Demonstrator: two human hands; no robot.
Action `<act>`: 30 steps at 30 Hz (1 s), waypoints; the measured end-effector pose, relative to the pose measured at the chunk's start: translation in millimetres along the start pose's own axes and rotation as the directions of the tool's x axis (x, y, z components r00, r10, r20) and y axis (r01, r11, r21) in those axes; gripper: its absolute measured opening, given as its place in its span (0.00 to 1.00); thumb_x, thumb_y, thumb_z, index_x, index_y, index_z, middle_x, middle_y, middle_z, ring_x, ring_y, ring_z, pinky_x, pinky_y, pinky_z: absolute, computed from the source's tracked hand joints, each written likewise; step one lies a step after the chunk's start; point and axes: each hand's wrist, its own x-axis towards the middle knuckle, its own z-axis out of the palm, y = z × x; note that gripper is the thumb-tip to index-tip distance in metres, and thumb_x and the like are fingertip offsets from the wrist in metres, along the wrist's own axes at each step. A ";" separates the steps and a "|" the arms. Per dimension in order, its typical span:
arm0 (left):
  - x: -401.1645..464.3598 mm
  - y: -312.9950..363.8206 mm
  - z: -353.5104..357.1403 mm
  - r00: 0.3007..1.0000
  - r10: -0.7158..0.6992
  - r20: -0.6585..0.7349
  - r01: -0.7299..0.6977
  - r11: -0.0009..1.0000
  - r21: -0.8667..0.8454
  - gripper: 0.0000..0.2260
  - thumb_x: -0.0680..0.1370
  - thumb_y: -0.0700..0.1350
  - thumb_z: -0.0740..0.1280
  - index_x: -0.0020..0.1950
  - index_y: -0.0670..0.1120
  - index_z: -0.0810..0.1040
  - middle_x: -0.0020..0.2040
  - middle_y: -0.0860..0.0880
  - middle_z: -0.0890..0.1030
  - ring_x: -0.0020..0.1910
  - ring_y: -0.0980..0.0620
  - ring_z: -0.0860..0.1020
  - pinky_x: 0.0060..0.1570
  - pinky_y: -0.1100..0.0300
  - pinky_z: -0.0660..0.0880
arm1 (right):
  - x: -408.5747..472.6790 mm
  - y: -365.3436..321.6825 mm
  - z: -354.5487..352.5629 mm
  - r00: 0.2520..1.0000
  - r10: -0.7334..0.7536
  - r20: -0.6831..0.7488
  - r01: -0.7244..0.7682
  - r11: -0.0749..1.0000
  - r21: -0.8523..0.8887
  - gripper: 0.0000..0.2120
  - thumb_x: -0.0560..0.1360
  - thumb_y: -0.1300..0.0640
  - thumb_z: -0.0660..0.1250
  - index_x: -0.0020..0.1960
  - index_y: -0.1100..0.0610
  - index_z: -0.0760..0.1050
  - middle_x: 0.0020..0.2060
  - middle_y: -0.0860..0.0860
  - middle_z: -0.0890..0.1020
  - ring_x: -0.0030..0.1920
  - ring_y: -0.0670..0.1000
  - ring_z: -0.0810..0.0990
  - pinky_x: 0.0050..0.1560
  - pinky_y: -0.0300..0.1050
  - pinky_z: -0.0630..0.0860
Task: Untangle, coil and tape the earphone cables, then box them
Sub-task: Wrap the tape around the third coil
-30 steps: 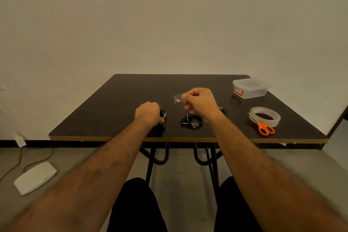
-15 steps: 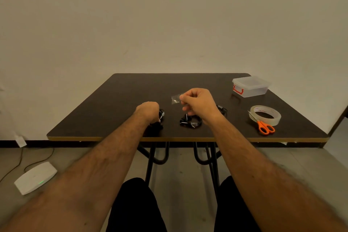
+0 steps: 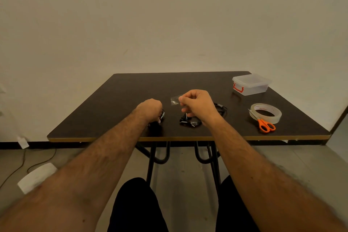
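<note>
**Tape ready over the black cables**

The left hand (image 3: 151, 109) is curled around a black cable bundle (image 3: 161, 116) near the front of the table (image 3: 116, 100). Beside it lies a coiled cable (image 3: 189, 121). Above that, the right hand (image 3: 197, 104) pinches a clear tape piece (image 3: 174, 100). Right of the hands lie orange scissors (image 3: 265, 125), touching the tape roll (image 3: 265, 112). Farthest back sits the closed plastic box (image 3: 251, 84).
</note>
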 end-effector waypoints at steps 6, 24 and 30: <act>0.8 2.7 2.0 1.000 0.021 -0.013 -0.021 0.999 0.028 0.11 0.77 0.45 0.71 0.57 0.43 0.78 0.50 0.46 0.79 0.51 0.48 0.77 0.54 0.54 0.75 | 0.2 1.4 -4.7 1.000 0.003 -0.010 -0.003 1.000 0.009 0.05 0.77 0.57 0.69 0.47 0.58 0.80 0.41 0.53 0.84 0.36 0.48 0.82 0.37 0.42 0.79; -12.0 -22.3 6.6 0.988 0.142 0.068 -0.122 0.963 -0.242 0.06 0.80 0.47 0.66 0.48 0.46 0.79 0.46 0.47 0.80 0.43 0.52 0.78 0.44 0.56 0.74 | 6.7 3.4 22.6 1.000 -0.016 -0.015 0.018 0.995 0.100 0.09 0.81 0.55 0.63 0.61 0.53 0.72 0.47 0.52 0.84 0.46 0.48 0.83 0.43 0.41 0.77; -23.0 -29.4 6.1 0.980 0.199 0.028 -0.164 0.873 -0.459 0.05 0.79 0.46 0.67 0.45 0.48 0.78 0.42 0.49 0.78 0.39 0.54 0.76 0.41 0.59 0.71 | 7.6 9.0 47.6 0.999 -0.036 -0.011 0.037 0.998 0.052 0.16 0.82 0.56 0.60 0.70 0.52 0.66 0.47 0.49 0.83 0.51 0.49 0.82 0.48 0.42 0.77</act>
